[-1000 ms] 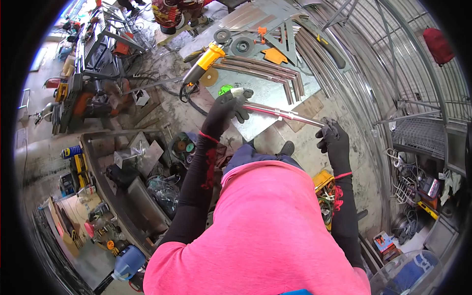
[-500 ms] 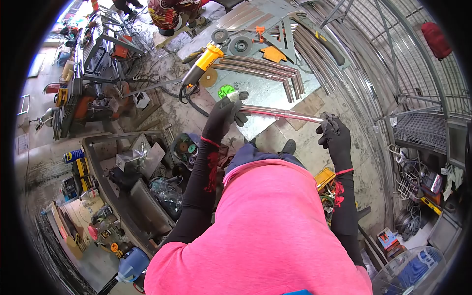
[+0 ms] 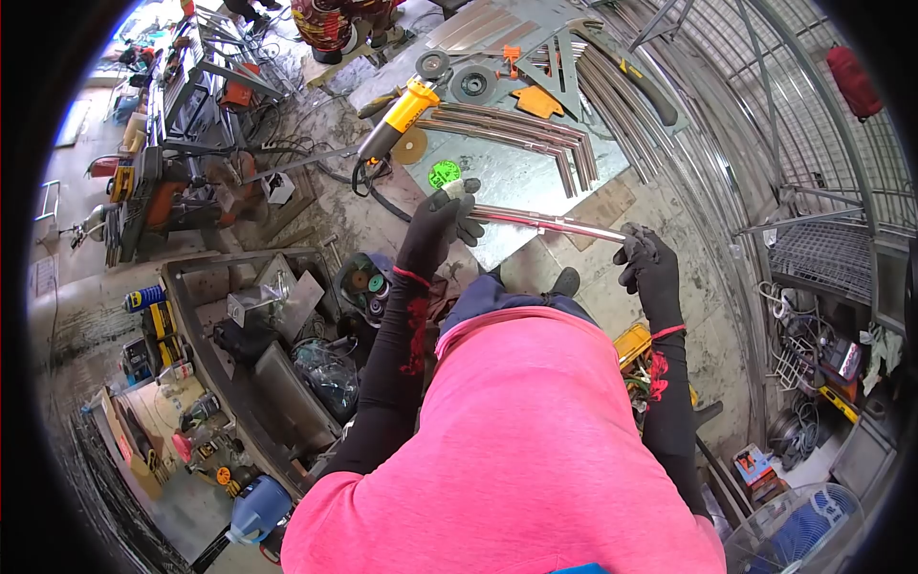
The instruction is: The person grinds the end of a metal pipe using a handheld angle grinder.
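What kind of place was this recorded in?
Most likely a metalworking shop: a yellow angle grinder lies beside bent steel strips on a metal sheet, grinding discs nearby; the left hand and right hand hold a metal bar.

left grip (image 3: 435, 227) held out front, clenched, right grip (image 3: 650, 270) nearer the body, clenched, both gloved

This is a metalworking workshop. A yellow-bodied angle grinder (image 3: 400, 120) and bent steel tubes (image 3: 512, 131) lie on a grey steel sheet (image 3: 521, 180) just beyond the gloved left hand (image 3: 435, 225). Round grinding discs (image 3: 473, 86) sit farther off, and welded wire-mesh panels (image 3: 822, 124) stand beyond the right hand (image 3: 650, 268).
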Motion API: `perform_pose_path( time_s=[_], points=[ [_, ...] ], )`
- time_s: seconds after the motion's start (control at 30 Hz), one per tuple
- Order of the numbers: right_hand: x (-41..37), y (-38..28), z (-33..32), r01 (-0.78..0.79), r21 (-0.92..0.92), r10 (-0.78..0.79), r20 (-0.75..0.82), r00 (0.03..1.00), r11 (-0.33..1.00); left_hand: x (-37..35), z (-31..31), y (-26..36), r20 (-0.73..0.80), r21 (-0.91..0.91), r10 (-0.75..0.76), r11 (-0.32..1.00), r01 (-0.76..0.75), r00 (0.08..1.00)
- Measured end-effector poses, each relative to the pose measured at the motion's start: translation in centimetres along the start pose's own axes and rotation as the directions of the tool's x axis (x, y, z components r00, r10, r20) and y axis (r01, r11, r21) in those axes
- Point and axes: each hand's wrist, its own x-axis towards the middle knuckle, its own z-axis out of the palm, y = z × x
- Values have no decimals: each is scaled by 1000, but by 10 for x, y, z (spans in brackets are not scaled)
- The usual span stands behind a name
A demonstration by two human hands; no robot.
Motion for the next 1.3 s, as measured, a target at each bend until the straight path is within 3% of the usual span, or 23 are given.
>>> perform_pose_path(
  time_s=[0.73, 0.83, 0.9, 1.1, 1.3],
  points=[
    [-4, -3, -5, -77, -2, 77, 38, 996, 997, -9, 10, 6, -36, 1, 40, 999, -40, 999],
    [-6, -10, -8, -132, -19, 133, 63, 989, 991, -11, 12, 5, -47, 6, 61, 998, -61, 997],
    [-7, -16, -11, -244, -93, 254, 117, 960, 965, -12, 13, 6, -58, 21, 44, 999, -43, 997],
    [-5, -18, -16, -295, -156, 323, 204, 924, 942, -14, 10, 7, -11, 73, 61, 996, -60, 998],
    [-7, -19, -14, -252, -186, 285, 176, 942, 950, -16, 6, 5, 57, 0, 110, 994, -111, 992]
  ],
)
